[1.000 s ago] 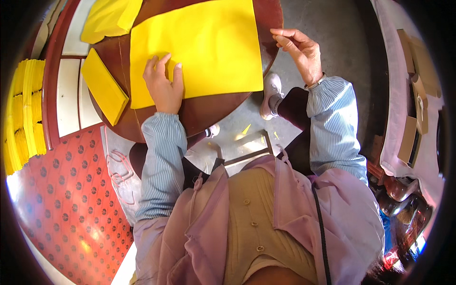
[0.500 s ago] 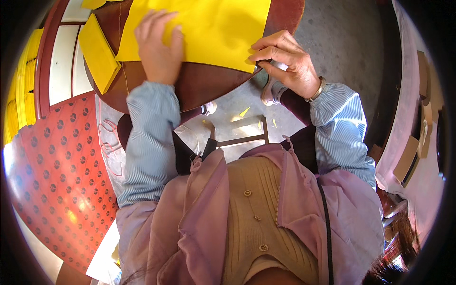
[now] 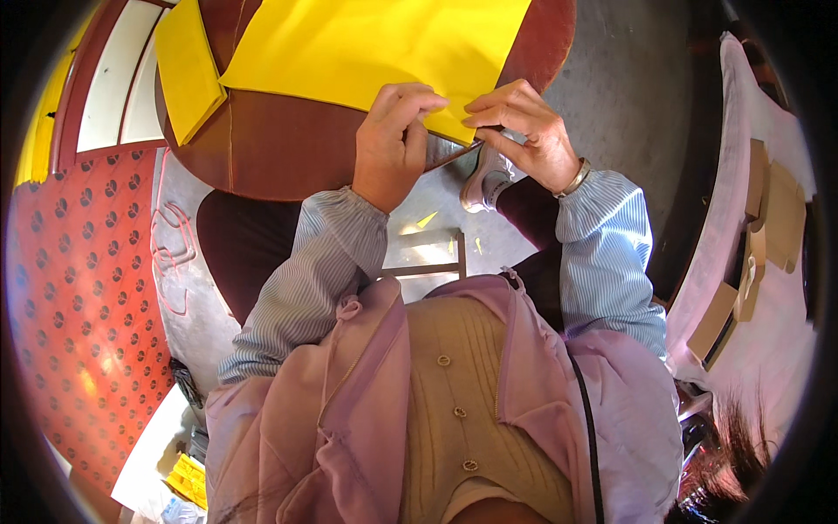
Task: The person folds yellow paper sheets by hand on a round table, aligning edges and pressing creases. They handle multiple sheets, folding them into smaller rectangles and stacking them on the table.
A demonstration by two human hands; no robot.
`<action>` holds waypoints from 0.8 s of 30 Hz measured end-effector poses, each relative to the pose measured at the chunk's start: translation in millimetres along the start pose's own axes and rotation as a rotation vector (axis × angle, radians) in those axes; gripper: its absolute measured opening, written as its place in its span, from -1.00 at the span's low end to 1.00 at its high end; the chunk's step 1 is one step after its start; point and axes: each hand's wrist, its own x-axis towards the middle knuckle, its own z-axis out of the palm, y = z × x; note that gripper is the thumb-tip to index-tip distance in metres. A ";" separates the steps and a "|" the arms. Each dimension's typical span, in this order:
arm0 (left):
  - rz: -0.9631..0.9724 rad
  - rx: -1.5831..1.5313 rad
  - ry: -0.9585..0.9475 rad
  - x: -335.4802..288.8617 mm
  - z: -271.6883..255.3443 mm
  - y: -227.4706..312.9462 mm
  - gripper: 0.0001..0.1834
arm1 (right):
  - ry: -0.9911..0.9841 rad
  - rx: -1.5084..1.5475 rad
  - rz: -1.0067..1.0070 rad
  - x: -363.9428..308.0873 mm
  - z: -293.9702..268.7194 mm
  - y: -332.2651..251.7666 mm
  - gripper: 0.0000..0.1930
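Note:
A large yellow sheet (image 3: 367,48), which could be cloth or paper, lies over a round brown table (image 3: 279,144). At its near edge, my left hand (image 3: 391,144) has its fingers bent over the yellow material and its thumb below. My right hand (image 3: 528,135) pinches the near right corner of the sheet, where it reaches the table's rim. Whether a small tool sits inside the right fingers cannot be made out. Left of the sheet rests a flat folded yellow stack (image 3: 188,74).
Red patterned covering (image 3: 87,297) spreads on the left, below white panels (image 3: 113,83). Under the table are a stool frame (image 3: 458,253) and yellow scraps (image 3: 427,219) on the grey floor. To the right, cardboard boxes (image 3: 768,210) lie on a pale pink cloth (image 3: 698,227).
My left hand has moved right and nearer, from flat on the sheet to its edge beside my right hand. A small dark thing at my right fingertips no longer shows.

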 end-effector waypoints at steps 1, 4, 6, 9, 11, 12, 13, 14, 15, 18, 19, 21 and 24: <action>-0.022 -0.020 -0.004 -0.3 -1.1 -1.2 -0.66 | -0.007 0.003 0.002 0.6 -1.0 -0.1 -0.76; -0.109 -0.112 -0.043 -1.2 -5.5 -4.9 -0.71 | -0.010 0.002 0.011 2.1 -1.7 -1.1 -0.79; -0.136 -0.156 -0.067 -0.6 -8.0 -7.3 -0.71 | 0.003 0.018 0.036 2.8 -1.4 -1.6 -0.80; -0.119 -0.169 -0.077 0.8 -9.2 -9.3 -0.67 | 0.029 0.081 0.098 2.6 1.1 -1.4 -0.81; -0.098 -0.163 -0.081 2.1 -9.8 -9.5 -0.66 | 0.043 0.137 0.139 2.2 2.6 -0.3 -0.81; -0.110 -0.165 -0.092 2.7 -10.7 -9.5 -0.66 | 0.048 0.144 0.152 2.2 3.8 0.4 -0.81; -0.121 -0.167 -0.105 3.0 -11.9 -9.0 -0.67 | 0.055 0.156 0.165 1.9 4.9 1.0 -0.81; -0.139 -0.166 -0.122 3.3 -13.3 -8.4 -0.67 | 0.063 0.169 0.178 1.7 6.1 1.6 -0.81; -0.134 -0.144 -0.149 3.5 -15.2 -7.7 -0.66 | 0.070 0.178 0.187 1.4 7.2 2.0 -0.81; -0.159 -0.104 -0.220 3.8 -18.8 -4.6 -0.63 | 0.089 0.191 0.205 -0.6 9.4 1.9 -0.81; -0.183 -0.113 -0.229 4.6 -19.4 -4.3 -0.63 | 0.094 0.186 0.204 -0.7 10.3 1.8 -0.81; -0.203 -0.117 -0.245 6.1 -19.9 -3.9 -0.63 | 0.104 0.178 0.203 -1.0 11.0 1.2 -0.81; -0.213 -0.117 -0.259 7.9 -19.8 -5.0 -0.63 | 0.117 0.173 0.205 -0.1 11.2 -0.3 -0.81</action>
